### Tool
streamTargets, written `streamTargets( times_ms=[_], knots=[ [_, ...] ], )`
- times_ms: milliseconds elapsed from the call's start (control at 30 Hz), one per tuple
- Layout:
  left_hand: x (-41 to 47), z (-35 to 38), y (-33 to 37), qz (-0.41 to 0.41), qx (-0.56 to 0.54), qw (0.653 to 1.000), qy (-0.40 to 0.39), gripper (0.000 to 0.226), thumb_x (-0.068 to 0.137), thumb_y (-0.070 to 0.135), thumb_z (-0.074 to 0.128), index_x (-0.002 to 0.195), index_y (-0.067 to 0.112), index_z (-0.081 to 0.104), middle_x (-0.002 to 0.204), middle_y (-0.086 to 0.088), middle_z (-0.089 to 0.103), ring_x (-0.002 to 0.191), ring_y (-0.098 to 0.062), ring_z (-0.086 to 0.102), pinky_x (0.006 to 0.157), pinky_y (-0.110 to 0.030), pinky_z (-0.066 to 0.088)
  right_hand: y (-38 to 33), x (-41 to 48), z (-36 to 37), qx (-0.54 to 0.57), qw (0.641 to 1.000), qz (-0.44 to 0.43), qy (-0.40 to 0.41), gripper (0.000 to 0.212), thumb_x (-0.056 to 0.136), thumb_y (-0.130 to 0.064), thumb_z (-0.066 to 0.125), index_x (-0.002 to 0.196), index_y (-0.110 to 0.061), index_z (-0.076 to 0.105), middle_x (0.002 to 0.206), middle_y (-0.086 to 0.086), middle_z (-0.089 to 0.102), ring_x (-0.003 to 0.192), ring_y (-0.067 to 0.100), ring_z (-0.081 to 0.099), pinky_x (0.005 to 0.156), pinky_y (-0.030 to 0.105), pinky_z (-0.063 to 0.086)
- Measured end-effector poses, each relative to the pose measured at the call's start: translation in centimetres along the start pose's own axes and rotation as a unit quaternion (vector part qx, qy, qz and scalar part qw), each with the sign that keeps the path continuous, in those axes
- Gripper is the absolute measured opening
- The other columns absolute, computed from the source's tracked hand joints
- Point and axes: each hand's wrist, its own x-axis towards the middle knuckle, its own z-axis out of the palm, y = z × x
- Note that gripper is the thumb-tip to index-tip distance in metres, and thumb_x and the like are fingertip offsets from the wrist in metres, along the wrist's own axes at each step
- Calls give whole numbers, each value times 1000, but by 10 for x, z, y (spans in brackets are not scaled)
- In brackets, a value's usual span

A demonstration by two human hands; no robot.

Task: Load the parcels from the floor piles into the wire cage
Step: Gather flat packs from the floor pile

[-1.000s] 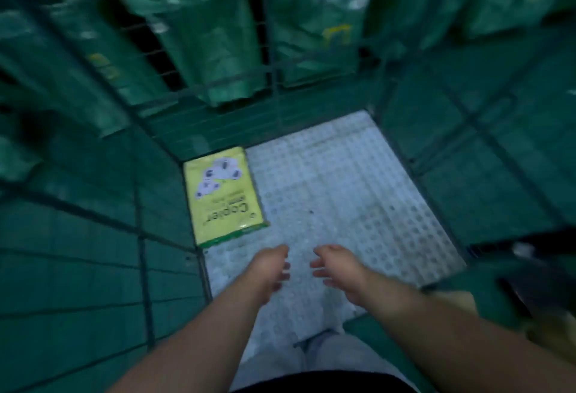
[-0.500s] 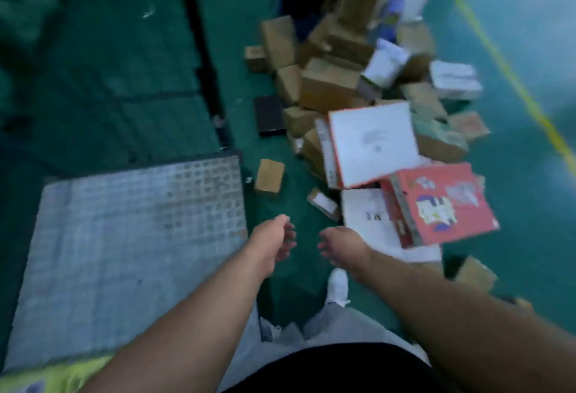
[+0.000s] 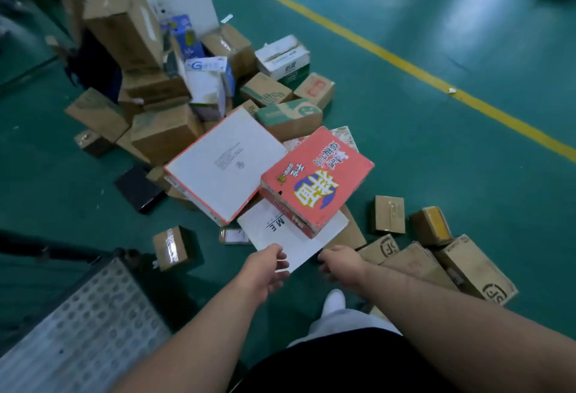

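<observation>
Head camera looks down at a green floor (image 3: pixel 436 158) with a yellow line (image 3: pixel 389 55) painted across it. A big messy pile of brown cardboard boxes (image 3: pixel 165 130) sits on the floor. At the near side of the pile lies a flat white box with an orange edge (image 3: pixel 224 161). Just beside it is a flat red box with big yellow letters (image 3: pixel 318 180). The red box rests on top of a flat white box marked "ME" (image 3: pixel 280 236).

Both bare arms reach out toward that "ME" box. The left hand (image 3: pixel 265 271) is at its near corner, fingers loose and a little bent, holding nothing. I cannot tell if it touches the box. The right hand (image 3: pixel 341 263) is close by on the other side of the corner, also loose and holding nothing. The two hands are near each other but apart.

A small brown taped box (image 3: pixel 170 247) stands alone near the cage's grey bumpy metal floor (image 3: pixel 78 339), at the bottom left. More brown boxes (image 3: pixel 473 268) lie on the right.
</observation>
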Motion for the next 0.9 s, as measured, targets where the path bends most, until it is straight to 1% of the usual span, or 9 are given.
streamTargets(
  times_ms=[67,133,267,333,433,633,767,833,900],
  knots=[
    [8,21,20,-2,18,1000,-10,27,99,32,54,103,8,67,101,-7,71,86,-24,69,74,-35,50,-10,15,-33,-6,1000,7,10,20,95,-21,50,98,-6,63,89,9,69,68,21,59,54,24,42],
    [10,33,39,-4,28,1000,-10,28,99,33,54,105,9,67,104,-8,71,91,-25,70,75,-35,51,-25,21,-59,2,1000,12,25,17,97,-22,48,98,-9,59,89,9,67,68,21,57,51,22,38],
    [19,37,72,8,31,999,4,28,100,32,54,106,8,67,104,-8,71,91,-26,69,75,-36,51,-53,35,-88,11,1000,7,13,21,100,-30,50,105,-11,58,93,7,64,72,19,56,55,25,41],
    [29,32,84,4,33,999,21,29,99,33,54,105,8,68,104,-9,72,91,-26,70,75,-36,51,-65,46,-92,21,1000,6,14,18,99,-29,51,103,-13,59,93,7,64,73,19,57,58,27,43],
    [47,19,100,-18,33,999,35,28,97,34,56,102,10,68,103,-9,72,91,-27,70,76,-38,50,-82,60,-90,47,999,20,14,13,101,-25,49,96,-16,57,92,5,63,75,19,55,60,26,44],
    [87,-7,162,-17,64,998,12,24,98,30,54,100,10,66,101,-7,69,91,-25,68,79,-37,49,-114,92,-69,39,998,29,36,22,99,-30,51,108,-13,61,99,4,68,78,17,59,64,27,45],
    [125,-27,227,-1,105,994,-26,19,96,30,56,95,13,63,92,-5,67,82,-23,64,70,-32,48,-155,113,-52,61,994,44,80,26,100,-28,50,113,-10,63,93,6,67,74,17,58,62,28,43],
    [138,-37,260,13,126,991,-43,17,96,29,56,93,13,62,85,-4,65,77,-22,61,67,-31,47,-179,121,-43,79,992,49,83,26,100,-30,51,113,-12,64,100,8,70,81,19,63,68,32,48],
    [152,-46,292,24,139,988,-55,18,98,27,53,95,12,62,87,-5,65,78,-22,59,73,-34,49,-208,130,-33,87,992,44,83,22,100,-31,51,111,-16,64,105,7,71,90,21,67,77,36,53]
  ],
)
